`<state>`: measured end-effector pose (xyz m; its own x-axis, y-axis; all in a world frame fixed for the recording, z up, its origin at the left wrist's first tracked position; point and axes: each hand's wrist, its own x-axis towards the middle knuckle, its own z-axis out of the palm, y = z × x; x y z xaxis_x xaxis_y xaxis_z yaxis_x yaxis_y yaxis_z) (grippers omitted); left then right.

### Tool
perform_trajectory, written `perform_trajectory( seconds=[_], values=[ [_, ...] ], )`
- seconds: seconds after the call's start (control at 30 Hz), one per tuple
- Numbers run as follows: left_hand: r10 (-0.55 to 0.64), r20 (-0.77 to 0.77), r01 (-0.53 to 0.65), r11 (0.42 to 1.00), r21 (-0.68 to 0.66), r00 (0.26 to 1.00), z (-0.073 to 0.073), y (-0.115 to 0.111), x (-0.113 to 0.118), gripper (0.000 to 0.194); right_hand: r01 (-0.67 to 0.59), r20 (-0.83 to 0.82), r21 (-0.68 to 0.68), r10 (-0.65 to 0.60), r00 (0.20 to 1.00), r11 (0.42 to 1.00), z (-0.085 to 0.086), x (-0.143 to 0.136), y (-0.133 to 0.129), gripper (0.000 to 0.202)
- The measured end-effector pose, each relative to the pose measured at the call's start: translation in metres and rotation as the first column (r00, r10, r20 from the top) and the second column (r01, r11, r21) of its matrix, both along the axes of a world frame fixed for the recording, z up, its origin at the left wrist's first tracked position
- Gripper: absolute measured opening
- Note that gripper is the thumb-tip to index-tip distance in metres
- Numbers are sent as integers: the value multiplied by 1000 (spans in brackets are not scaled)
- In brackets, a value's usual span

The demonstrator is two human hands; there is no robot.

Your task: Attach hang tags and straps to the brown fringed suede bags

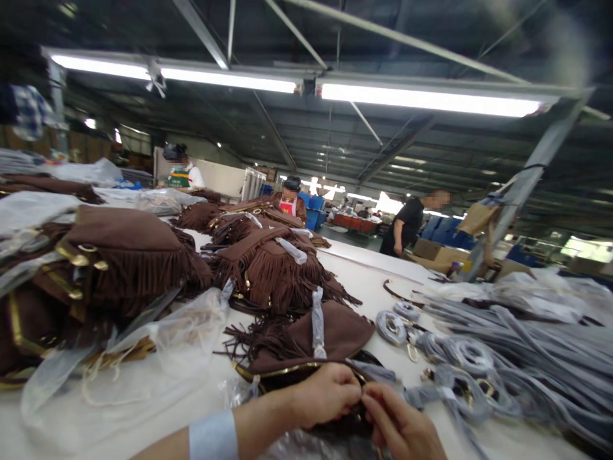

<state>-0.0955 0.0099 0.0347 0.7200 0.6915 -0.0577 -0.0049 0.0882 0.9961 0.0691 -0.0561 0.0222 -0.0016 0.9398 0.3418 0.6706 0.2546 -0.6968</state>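
A brown fringed handbag [330,329] lies right in front of me, with a gold zip along its opening and a clear wrapped strip across its flap. My left hand [332,393] is closed in a pinch at the edge of that opening. Close beside it, my right hand [402,421] pinches at the same spot, thumb and forefinger pressed together. Exactly which bit of the bag sits between the fingertips is hidden. Clear plastic [301,446] shows beneath my forearm and the bag.
More brown fringed bags [124,249] are heaped to the left and ahead, amid plastic bags [163,345]. Wrapped coiled straps [464,354] and long grey wrapped straps [536,345] cover the table's right side. Several people work beyond; one person [407,223] stands at the right.
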Motion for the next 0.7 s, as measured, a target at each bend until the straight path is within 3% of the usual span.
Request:
perform_trajectory(
  seconds=[0.23, 0.57, 0.7],
  values=[
    [-30, 9, 30, 997, 67, 1000, 7, 0, -1, 11, 35, -230, -83, -54, 972, 996, 16, -12, -9, 34],
    [-43, 11, 42, 997, 66, 999, 4, 2, 0, 12, 65, -217, -33, -71, 974, 997, 15, -12, -9, 35],
    [-16, -1, 17, 999, 47, 1000, 5, -1, 1, 10, 103, -126, 24, -99, 987, 994, 14, -15, -11, 29]
  ],
)
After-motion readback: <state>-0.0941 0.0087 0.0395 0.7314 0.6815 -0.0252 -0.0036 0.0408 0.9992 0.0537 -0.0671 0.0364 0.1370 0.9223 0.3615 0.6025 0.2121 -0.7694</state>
